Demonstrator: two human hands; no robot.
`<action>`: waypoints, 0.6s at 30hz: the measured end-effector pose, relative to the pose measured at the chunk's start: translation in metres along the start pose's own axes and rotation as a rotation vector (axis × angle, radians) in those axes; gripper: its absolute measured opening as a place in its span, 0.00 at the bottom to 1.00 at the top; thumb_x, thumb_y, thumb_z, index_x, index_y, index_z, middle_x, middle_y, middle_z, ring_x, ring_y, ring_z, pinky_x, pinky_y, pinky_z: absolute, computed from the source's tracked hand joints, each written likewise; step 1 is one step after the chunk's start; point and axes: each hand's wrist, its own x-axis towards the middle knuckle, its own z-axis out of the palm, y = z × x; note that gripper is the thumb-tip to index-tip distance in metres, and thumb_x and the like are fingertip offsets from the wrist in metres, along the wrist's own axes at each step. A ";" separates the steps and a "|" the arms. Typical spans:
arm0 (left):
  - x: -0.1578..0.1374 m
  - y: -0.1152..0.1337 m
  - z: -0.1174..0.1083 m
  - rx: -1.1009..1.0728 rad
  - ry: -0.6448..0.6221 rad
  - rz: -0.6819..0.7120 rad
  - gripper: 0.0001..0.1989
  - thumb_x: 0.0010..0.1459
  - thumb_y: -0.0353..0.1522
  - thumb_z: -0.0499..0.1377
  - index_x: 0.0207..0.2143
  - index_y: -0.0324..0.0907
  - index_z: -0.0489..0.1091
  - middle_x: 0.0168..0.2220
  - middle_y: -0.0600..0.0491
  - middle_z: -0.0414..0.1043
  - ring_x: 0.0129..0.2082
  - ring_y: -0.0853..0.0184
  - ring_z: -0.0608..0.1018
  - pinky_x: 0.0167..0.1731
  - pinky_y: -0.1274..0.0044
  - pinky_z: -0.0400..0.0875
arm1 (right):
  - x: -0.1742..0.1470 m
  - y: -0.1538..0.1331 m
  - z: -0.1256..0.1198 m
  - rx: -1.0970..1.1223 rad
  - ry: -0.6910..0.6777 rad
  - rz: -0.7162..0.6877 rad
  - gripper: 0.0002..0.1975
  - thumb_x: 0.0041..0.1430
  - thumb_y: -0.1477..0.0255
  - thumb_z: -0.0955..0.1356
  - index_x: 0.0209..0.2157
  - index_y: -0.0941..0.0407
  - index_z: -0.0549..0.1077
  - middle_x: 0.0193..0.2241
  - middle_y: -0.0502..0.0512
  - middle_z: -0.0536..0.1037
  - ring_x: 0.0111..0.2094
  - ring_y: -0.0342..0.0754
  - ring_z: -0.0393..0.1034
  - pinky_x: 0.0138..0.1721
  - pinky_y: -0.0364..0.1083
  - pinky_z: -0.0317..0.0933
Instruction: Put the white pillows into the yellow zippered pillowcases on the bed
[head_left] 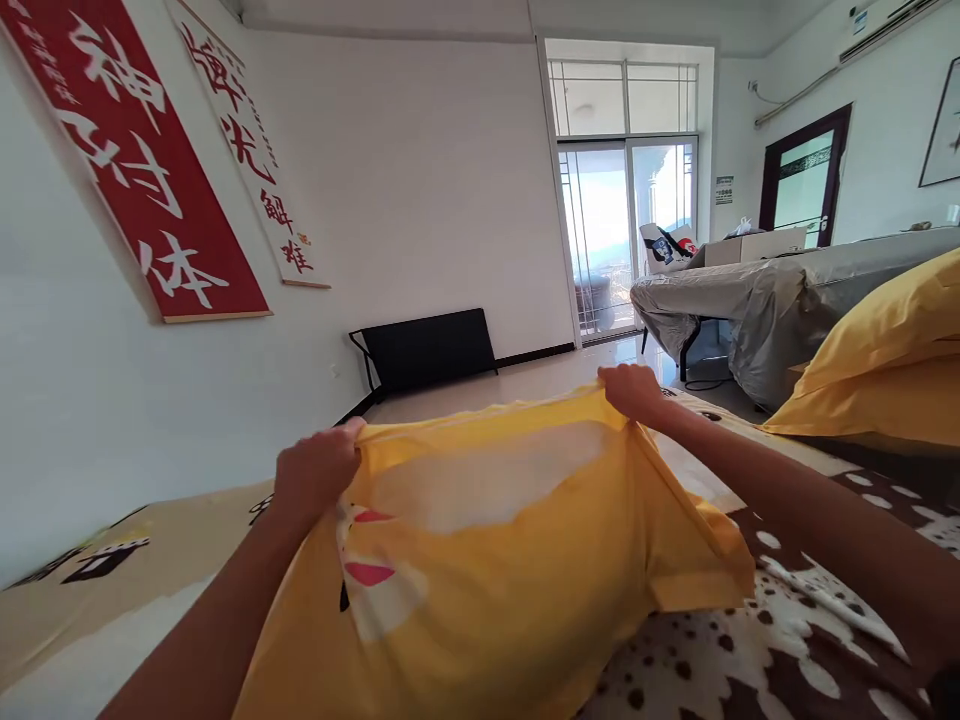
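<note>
A yellow pillowcase (480, 600) with a pink-and-white print stretches between my two hands, its open edge facing away from me. Inside the opening shows something white, likely a pillow (480, 480). My left hand (319, 465) is closed on the left corner of that edge. The right corner is gripped in my right hand (634, 392), a little higher and farther off. Below lies a patterned sheet (690, 660) in brown, white and beige, partly hidden by the pillowcase.
A yellow pillow (892, 360) rests on the bed's right side. Beyond stands furniture under plastic sheeting (757, 290), with boxes (757, 245) on it. A black folded panel (427, 350) leans at the far wall, left of the glass doors (630, 230). Scrolls (150, 180) hang left.
</note>
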 end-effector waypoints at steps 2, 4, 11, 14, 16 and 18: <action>0.009 -0.005 -0.038 -0.043 0.266 -0.108 0.18 0.56 0.27 0.42 0.47 0.37 0.62 0.40 0.42 0.71 0.40 0.51 0.74 0.34 0.66 0.65 | 0.019 0.003 -0.036 -0.003 0.191 0.082 0.20 0.56 0.81 0.56 0.48 0.60 0.66 0.41 0.66 0.74 0.42 0.56 0.69 0.36 0.47 0.56; 0.008 -0.010 -0.056 -0.125 0.572 -0.116 0.19 0.56 0.27 0.43 0.51 0.36 0.58 0.42 0.43 0.69 0.42 0.55 0.74 0.35 0.69 0.66 | 0.022 0.004 -0.054 0.054 0.445 0.123 0.21 0.55 0.81 0.55 0.50 0.61 0.64 0.43 0.66 0.73 0.42 0.56 0.67 0.36 0.47 0.56; -0.076 -0.031 0.054 0.048 0.382 0.618 0.12 0.48 0.25 0.49 0.31 0.38 0.72 0.31 0.46 0.72 0.34 0.57 0.74 0.35 0.69 0.69 | -0.066 0.036 0.047 0.085 0.145 -0.512 0.13 0.52 0.79 0.59 0.37 0.58 0.71 0.34 0.61 0.77 0.36 0.52 0.70 0.38 0.47 0.57; -0.115 -0.024 0.105 -0.020 0.028 0.744 0.20 0.46 0.19 0.47 0.34 0.40 0.75 0.34 0.46 0.75 0.35 0.59 0.76 0.38 0.69 0.70 | -0.103 0.043 0.098 0.052 -0.227 -0.726 0.15 0.50 0.82 0.60 0.34 0.54 0.73 0.33 0.58 0.78 0.35 0.51 0.72 0.38 0.47 0.60; -0.129 -0.016 0.114 -0.041 -0.088 0.711 0.24 0.45 0.19 0.47 0.40 0.41 0.74 0.40 0.45 0.75 0.41 0.56 0.76 0.42 0.66 0.70 | -0.114 0.043 0.102 0.039 -0.304 -0.704 0.16 0.48 0.83 0.60 0.34 0.56 0.74 0.35 0.61 0.78 0.37 0.53 0.72 0.39 0.48 0.61; -0.135 -0.009 0.103 -0.058 -0.169 0.634 0.24 0.46 0.20 0.48 0.42 0.42 0.74 0.42 0.45 0.75 0.44 0.54 0.75 0.44 0.63 0.69 | -0.114 0.045 0.084 0.086 -0.376 -0.652 0.15 0.47 0.81 0.62 0.35 0.58 0.75 0.36 0.62 0.78 0.39 0.56 0.72 0.39 0.49 0.62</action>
